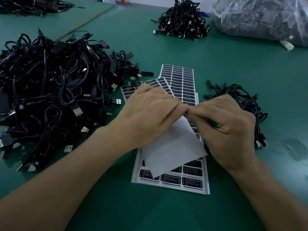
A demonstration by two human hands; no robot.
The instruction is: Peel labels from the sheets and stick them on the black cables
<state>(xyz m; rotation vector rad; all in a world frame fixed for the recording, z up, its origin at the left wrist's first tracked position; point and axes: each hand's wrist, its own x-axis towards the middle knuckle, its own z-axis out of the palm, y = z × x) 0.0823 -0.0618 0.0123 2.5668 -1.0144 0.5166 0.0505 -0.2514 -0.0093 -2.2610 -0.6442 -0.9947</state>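
A stack of label sheets [176, 182] with black labels lies on the green table in front of me. One sheet [173, 147] is lifted and folded back, its white underside facing me. My left hand [146, 115] grips this sheet near its top edge. Close against it, my right hand [223, 129] pinches at the same edge; whether a label is between its fingertips cannot be told. A large heap of black cables [50, 97] lies to the left. A smaller bunch of cables [246, 105] lies just right of my right hand.
Another pile of black cables [183, 20] sits at the back centre, with a clear plastic bag of cables [266, 19] at the back right. More cables [33, 5] lie at the far left corner. Further label sheets [181, 82] fan out behind my hands.
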